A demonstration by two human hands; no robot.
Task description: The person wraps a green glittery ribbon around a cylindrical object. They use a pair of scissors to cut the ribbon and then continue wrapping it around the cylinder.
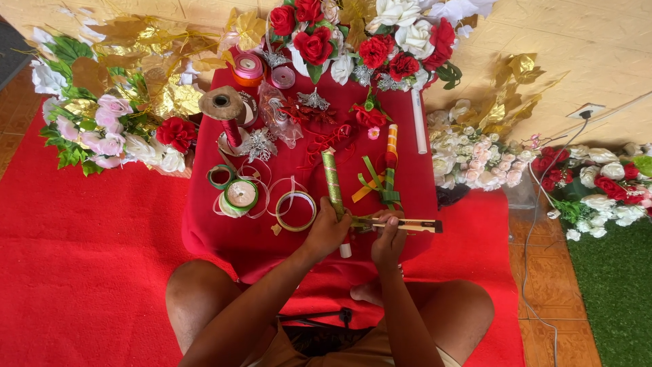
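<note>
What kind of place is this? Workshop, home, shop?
Probably a home floor used as a craft spot for flower decorations, not a workshop. A person sits on the floor at a low table draped in red cloth, with ribbon spools on it, artificial flower bunches around, and a red carpet over tile.

A matt red cloth table cover (231, 231) is lying smooth. A glossy green foil-wrapped stick (332, 182) is glinting beside shiny translucent ribbon rolls (296, 211). Crinkled gold foil leaves (146, 41) are shining. A pale wooden strip (407, 225) is looking dull.
</note>
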